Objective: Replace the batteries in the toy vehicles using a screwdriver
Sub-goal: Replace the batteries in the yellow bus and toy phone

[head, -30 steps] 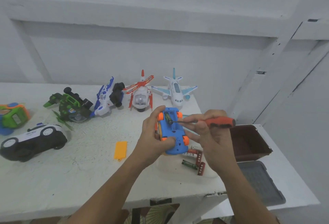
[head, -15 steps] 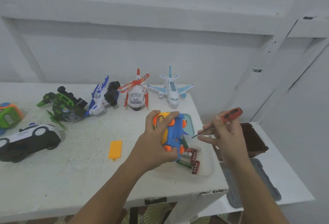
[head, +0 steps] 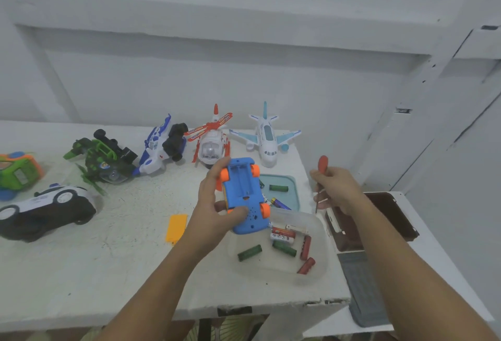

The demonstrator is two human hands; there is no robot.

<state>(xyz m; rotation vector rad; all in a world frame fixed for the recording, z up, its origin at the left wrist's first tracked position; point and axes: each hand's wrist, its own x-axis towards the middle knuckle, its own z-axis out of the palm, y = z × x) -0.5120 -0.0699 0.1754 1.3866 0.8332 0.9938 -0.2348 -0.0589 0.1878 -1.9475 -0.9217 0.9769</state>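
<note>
1. Since half a second ago: blue toy car [head: 242,191] turned from edge-on to underside-up, with the battery bay open and empty toward the camera; screwdriver [head: 323,163] swung from slanting at the car to upright, further off to the right.
2. Left hand [head: 214,205] gripping the car: fingers [head: 220,169] curled over its far left side, thumb pressed on the near end by the small speaker holes. Car held in the air above the right part of the table [head: 108,273], over the far rim of the clear tray [head: 271,268].
3. Right hand [head: 337,191] closed round the screwdriver just below its red-orange handle, handle up, thin shaft pointing down, above the table's right edge and apart from the car.
4. Orange battery cover [head: 176,228] flat on the table, just left of the left wrist.
5. In the clear tray at the near right corner: loose green and red batteries [head: 283,248]. Behind it, by the right edge: teal container [head: 295,194] holding more batteries.
6. Along the far edge, right to left: white airplane [head: 267,137], red-and-white helicopter [head: 211,145], blue-and-white toy [head: 158,148], green toy [head: 105,161].
7. Toward the left edge: black-and-white car [head: 46,210] and green-and-orange toy [head: 16,172].
8. Right of the table, on a lower surface: brown box [head: 393,213] and grey lid [head: 360,286].
</note>
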